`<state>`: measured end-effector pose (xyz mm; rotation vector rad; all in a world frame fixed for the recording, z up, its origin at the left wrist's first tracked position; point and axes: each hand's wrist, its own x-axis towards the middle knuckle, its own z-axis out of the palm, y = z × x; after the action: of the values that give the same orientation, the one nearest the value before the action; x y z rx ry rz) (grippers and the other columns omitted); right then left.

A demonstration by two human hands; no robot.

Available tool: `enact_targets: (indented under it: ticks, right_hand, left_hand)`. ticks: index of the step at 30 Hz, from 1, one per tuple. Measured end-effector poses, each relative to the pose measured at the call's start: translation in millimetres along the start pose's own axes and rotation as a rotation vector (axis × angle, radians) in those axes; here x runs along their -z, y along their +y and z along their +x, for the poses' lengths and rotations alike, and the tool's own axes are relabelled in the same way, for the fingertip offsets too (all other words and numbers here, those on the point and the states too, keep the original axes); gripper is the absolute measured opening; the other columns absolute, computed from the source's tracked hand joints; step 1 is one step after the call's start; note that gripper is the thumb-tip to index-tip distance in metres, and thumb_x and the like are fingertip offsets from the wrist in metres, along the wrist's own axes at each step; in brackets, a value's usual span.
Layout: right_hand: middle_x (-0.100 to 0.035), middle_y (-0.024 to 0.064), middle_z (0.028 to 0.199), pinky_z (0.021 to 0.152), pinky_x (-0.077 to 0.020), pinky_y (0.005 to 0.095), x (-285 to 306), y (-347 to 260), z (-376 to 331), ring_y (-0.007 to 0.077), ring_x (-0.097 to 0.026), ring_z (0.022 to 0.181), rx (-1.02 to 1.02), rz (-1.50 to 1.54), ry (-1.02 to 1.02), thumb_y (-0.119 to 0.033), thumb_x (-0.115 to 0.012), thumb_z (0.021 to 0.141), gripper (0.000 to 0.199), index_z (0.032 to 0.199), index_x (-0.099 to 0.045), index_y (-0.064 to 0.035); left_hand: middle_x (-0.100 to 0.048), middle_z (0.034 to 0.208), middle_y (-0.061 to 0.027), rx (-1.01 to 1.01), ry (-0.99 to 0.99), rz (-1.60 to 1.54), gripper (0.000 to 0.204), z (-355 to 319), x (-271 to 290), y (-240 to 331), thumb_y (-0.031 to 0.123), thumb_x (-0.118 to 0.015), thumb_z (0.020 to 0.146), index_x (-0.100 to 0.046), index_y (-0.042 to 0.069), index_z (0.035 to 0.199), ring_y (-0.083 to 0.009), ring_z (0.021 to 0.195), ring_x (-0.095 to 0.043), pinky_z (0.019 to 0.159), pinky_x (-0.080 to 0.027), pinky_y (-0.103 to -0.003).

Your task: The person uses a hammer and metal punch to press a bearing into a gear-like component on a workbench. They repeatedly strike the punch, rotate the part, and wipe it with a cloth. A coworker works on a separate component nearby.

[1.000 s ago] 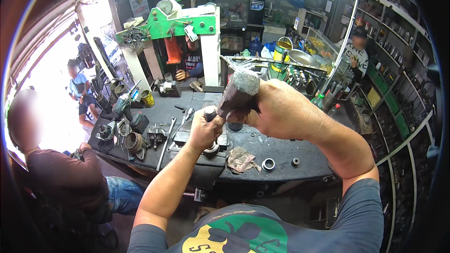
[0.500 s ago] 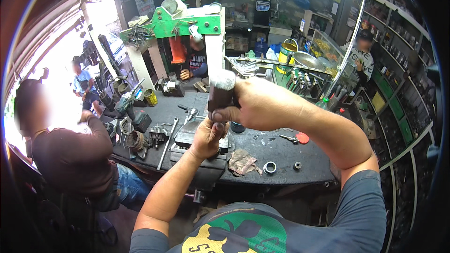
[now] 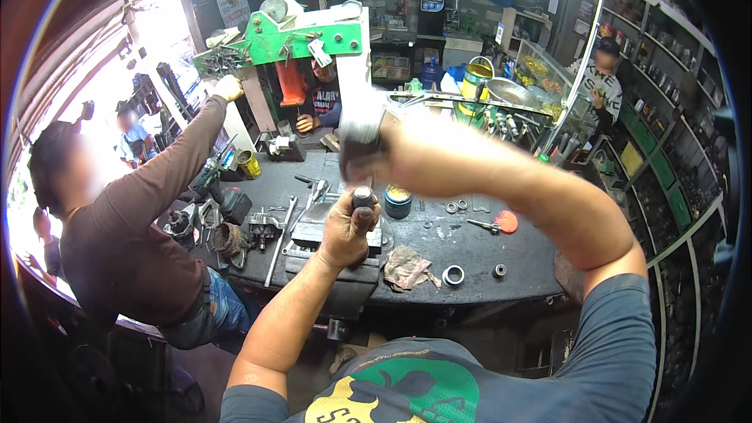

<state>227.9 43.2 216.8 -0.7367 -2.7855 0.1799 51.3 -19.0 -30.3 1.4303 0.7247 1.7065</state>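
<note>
My right hand (image 3: 403,157), smeared by motion, is wrapped round a hammer (image 3: 362,124) with a blocky metal head. The hammer is raised just above my left hand (image 3: 345,231). That hand is closed round an upright metal punch (image 3: 363,197), whose rounded dark top sticks out above the fist. Both hands are over a bench vise (image 3: 309,236) at the front of the bench. My left hand hides the lower part of the punch and whatever it rests on.
On the dark workbench (image 3: 470,270) lie a rag (image 3: 409,268), a metal ring (image 3: 453,275), a small bushing (image 3: 499,270) and a red lid (image 3: 506,222). A long wrench (image 3: 280,243) lies left of the vise. A co-worker (image 3: 133,258) stands at left; a green press frame (image 3: 305,43) rises behind.
The hammer and my right hand have moved up slightly, uncovering the top of the punch. The co-worker at left has stretched an arm up to the green frame. My view has shifted a little.
</note>
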Motion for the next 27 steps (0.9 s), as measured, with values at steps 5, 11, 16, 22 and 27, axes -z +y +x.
enact_targets:
  ticks: [5, 11, 16, 22, 27]
  right_hand:
    - [-0.081, 0.0230, 0.113, 0.097, -0.0612, 0.0517, -5, -11, -25, 0.0445, -0.078, 0.109, -0.001, 0.219, -0.080, -0.039, -0.083, 0.100, 0.046, 0.129, -0.073, -0.0056]
    - [-0.081, 0.0243, 0.110, 0.096, -0.0619, 0.0526, -5, 7, -39, 0.0449, -0.078, 0.107, -0.015, 0.277, 0.056, -0.043, -0.082, 0.099, 0.049, 0.129, -0.072, -0.0045]
    - [-0.081, 0.0258, 0.107, 0.096, -0.0628, 0.0531, -12, 12, -40, 0.0457, -0.078, 0.106, 0.006, 0.249, 0.013, -0.043, -0.081, 0.100, 0.048, 0.126, -0.072, -0.0034]
    - [-0.081, 0.0257, 0.106, 0.094, -0.0626, 0.0542, -13, 16, -26, 0.0460, -0.078, 0.104, 0.043, 0.219, -0.019, -0.044, -0.081, 0.099, 0.049, 0.125, -0.072, -0.0029]
    - [-0.082, 0.0213, 0.110, 0.092, -0.0619, 0.0497, -7, 8, -2, 0.0424, -0.079, 0.105, 0.067, 0.285, -0.041, -0.033, -0.082, 0.101, 0.037, 0.126, -0.075, -0.0065]
  left_hand:
    - [-0.053, 0.082, 0.0051, 0.042, 0.020, -0.007, 0.068, 1, 12, -2, 0.072, -0.063, 0.106, -0.059, 0.007, 0.124, -0.0053, 0.070, -0.047, 0.062, -0.038, -0.024]
    - [-0.064, 0.098, -0.0081, -0.015, 0.111, -0.368, 0.052, 34, 19, 37, 0.053, -0.061, 0.114, -0.056, 0.005, 0.134, -0.0186, 0.086, -0.066, 0.080, -0.056, -0.033]
    - [-0.063, 0.090, -0.0046, 0.022, 0.083, -0.198, 0.040, 21, 22, 19, 0.041, -0.073, 0.110, -0.053, 0.011, 0.128, -0.0140, 0.075, -0.058, 0.068, -0.052, -0.030]
    - [-0.057, 0.084, 0.0012, 0.096, 0.079, -0.095, 0.047, 8, 20, 10, 0.047, -0.077, 0.106, -0.056, 0.009, 0.123, -0.0092, 0.070, -0.051, 0.062, -0.046, -0.027]
    - [-0.053, 0.074, 0.0115, 0.113, 0.026, -0.057, 0.036, 10, 18, 4, 0.040, -0.083, 0.105, -0.063, 0.010, 0.101, -0.0006, 0.065, -0.043, 0.057, -0.033, -0.023]
